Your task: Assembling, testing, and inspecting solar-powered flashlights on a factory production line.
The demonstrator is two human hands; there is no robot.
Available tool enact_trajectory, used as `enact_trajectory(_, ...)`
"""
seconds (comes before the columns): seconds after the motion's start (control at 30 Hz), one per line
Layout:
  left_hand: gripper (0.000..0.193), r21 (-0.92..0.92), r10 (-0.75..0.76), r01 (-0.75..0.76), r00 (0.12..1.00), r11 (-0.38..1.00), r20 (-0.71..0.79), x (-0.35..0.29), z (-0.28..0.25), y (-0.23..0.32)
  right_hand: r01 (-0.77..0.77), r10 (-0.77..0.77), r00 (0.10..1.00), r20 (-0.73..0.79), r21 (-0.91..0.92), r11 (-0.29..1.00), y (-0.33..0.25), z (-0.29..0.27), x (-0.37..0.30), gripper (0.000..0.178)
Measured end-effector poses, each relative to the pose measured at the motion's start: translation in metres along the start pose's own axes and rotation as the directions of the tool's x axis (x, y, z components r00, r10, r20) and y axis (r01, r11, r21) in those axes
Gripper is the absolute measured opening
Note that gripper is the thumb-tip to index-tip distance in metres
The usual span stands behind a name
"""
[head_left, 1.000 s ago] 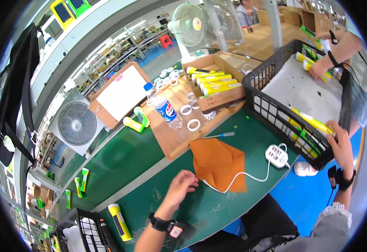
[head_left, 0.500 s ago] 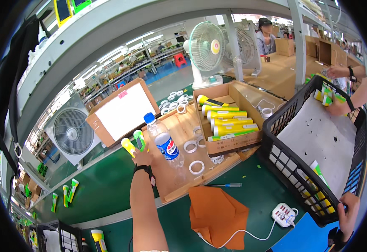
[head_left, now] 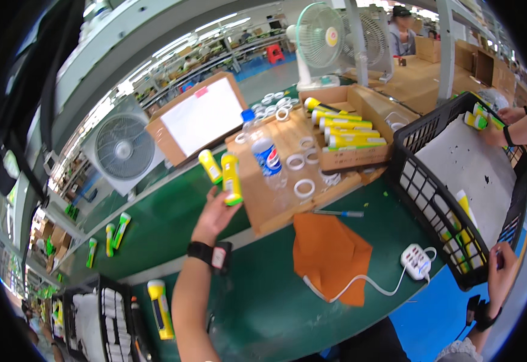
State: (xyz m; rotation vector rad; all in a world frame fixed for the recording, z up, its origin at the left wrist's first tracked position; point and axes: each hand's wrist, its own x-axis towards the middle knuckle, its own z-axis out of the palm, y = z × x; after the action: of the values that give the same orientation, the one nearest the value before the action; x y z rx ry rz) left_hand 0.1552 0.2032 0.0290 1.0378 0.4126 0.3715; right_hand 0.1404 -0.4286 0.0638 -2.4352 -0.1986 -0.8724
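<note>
My left hand (head_left: 214, 215) is closed round the lower end of a yellow-and-green flashlight (head_left: 231, 175), raised above the green table. Just beyond it stands a second yellow-and-green flashlight (head_left: 210, 166). At right, my right hand (head_left: 501, 269) is curled at the near corner of a black plastic crate (head_left: 437, 226), gripping its edge; the fingertips are partly hidden. Lined with a whitish sheet, the crate has several flashlights (head_left: 466, 232) along its near side. Another person's hands (head_left: 494, 134) reach in at its far end, by more flashlights.
A soda bottle (head_left: 268, 158) and white rings (head_left: 304, 188) stand on a wooden board. Behind are a cardboard box (head_left: 351, 161) of flashlights and a fan (head_left: 319, 36). Nearer lie an orange cloth (head_left: 331, 256), a screwdriver (head_left: 348, 213) and a white power strip (head_left: 416, 260).
The view has shifted, so most things sit higher and further right. My left hand has drawn one flashlight back toward me, away from the other. My right hand stays at the crate's corner.
</note>
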Motion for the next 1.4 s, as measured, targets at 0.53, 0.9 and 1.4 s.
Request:
enact_trajectory(0.53,0.035,-0.131,-0.026,0.042,0.992,0.990,0.121,-0.198,0.055,-0.099,0.415,-0.791,0.502,0.349,0.706,0.574,-0.224,0.074,-0.102,0.042)
enact_trajectory(0.9,0.032,-0.113,-0.065,0.064,0.998,0.991,0.000,-0.213,0.060,-0.116,0.543,-0.736,0.501,0.456,0.496,0.677,-0.265,0.098,-0.112,0.049)
enact_trajectory(1.4,0.032,-0.088,-0.084,0.084,0.996,0.993,-0.001,-0.218,0.066,-0.117,0.478,-0.727,0.513,0.457,0.552,0.684,-0.261,0.106,-0.113,0.054)
